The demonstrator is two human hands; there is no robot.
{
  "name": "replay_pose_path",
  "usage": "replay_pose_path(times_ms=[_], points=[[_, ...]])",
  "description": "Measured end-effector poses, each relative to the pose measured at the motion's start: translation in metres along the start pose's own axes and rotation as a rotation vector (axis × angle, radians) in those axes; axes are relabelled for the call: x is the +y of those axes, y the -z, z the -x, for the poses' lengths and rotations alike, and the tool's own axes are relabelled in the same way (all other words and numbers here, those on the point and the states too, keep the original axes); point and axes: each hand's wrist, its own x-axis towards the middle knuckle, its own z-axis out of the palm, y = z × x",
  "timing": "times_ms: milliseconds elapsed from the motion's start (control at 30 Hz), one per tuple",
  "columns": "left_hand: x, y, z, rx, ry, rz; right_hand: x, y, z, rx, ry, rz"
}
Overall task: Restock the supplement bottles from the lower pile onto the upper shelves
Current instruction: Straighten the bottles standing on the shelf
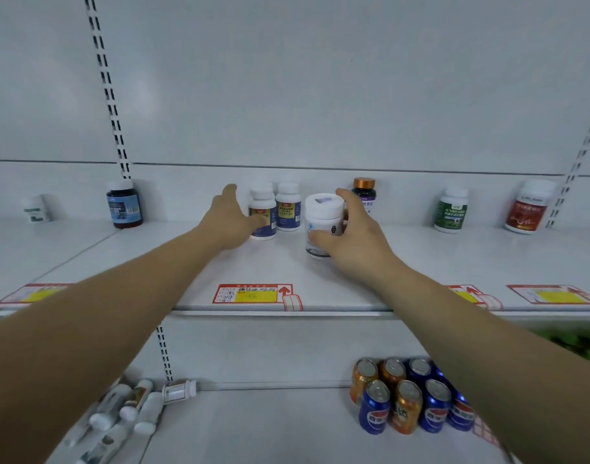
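Observation:
On the upper shelf [320, 279] my right hand [357, 239] grips a white bottle with a white cap [320, 212]. The thumb lies across its front and the fingers wrap its right side, and the bottle stands on the shelf. My left hand [231, 219] reaches to a white bottle with a blue and yellow label [265, 204]. Its fingers touch the label and the thumb points up, away from the bottle. A matching bottle [288, 207] stands just to the right. The lower pile of white bottles [129, 410] lies on its side at the lower left.
Along the back of the upper shelf stand a small white bottle [35, 209], a dark blue-labelled bottle [123, 204], an orange-capped dark bottle [364, 190], a green-labelled bottle [451, 211] and a red-labelled bottle [529, 209]. Several soda cans [407, 396] stand on the lower shelf at right.

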Motion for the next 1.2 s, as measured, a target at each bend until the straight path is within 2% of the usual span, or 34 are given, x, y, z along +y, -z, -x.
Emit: replay_pose_path(times_ms=[67,233,367,467,600,800,1000,1200], points=[[0.010,0.006,0.013,0.012,-0.075,0.048,-0.005,0.003,-0.001,0.033,-0.023,-0.032],[0.042,-0.007,0.043,-0.338,-0.193,-0.035,-0.009,0.028,-0.001,0.091,-0.086,-0.079],[0.077,-0.039,0.068,-0.480,-0.235,0.013,0.002,0.072,0.014,0.113,-0.181,-0.172],[0.115,-0.071,0.091,-0.518,-0.277,0.091,0.017,0.117,0.035,0.120,-0.247,-0.211],[0.178,-0.122,0.130,-0.571,-0.318,0.217,0.043,0.190,0.075,0.162,-0.241,-0.202],[0.290,-0.216,0.200,-0.661,-0.421,0.327,0.095,0.329,0.143,0.255,-0.273,-0.131],[0.399,-0.311,0.259,-0.779,-0.482,0.333,0.145,0.459,0.196,0.330,-0.314,-0.034],[0.462,-0.376,0.267,-0.800,-0.548,0.293,0.190,0.527,0.194,0.345,-0.310,-0.023]])
